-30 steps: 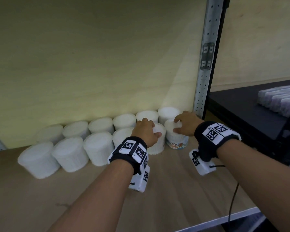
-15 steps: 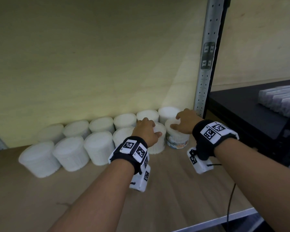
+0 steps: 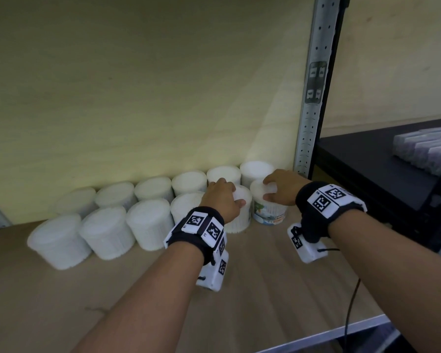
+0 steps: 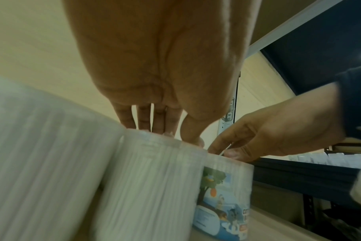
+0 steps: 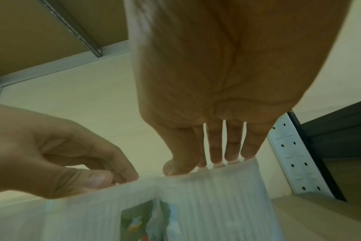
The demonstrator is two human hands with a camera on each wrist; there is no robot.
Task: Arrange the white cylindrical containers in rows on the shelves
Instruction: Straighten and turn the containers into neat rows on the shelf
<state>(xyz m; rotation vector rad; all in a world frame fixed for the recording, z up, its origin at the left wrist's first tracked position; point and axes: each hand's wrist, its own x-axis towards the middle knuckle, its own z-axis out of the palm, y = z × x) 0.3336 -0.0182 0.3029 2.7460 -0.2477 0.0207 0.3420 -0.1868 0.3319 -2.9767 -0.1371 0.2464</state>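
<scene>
Head view: white containers [image 3: 148,224] stand upright in two rows on the wooden shelf [image 3: 265,289], back row tight against the back panel [image 3: 137,85], front row running from 9 o'clock toward 3 o'clock.

Left hand [image 3: 220,201] sits on top of the second-from-right front container [image 3: 241,217], fingers and thumb curled over its lid rim, gripping it.

Right hand [image 3: 281,187] grips the rightmost front container [image 3: 267,212] from above, fingertips [image 5: 233,160] on the far rim, thumb on the near rim. This one shows a printed label facing the camera; label text is too blurred to read.

The two gripped containers are touching side by side, at the right end near the perforated metal upright [image 3: 313,98].

At 2 o'clock: dark shelf [image 3: 367,159] with a row of pale packs [image 3: 428,149].
</scene>
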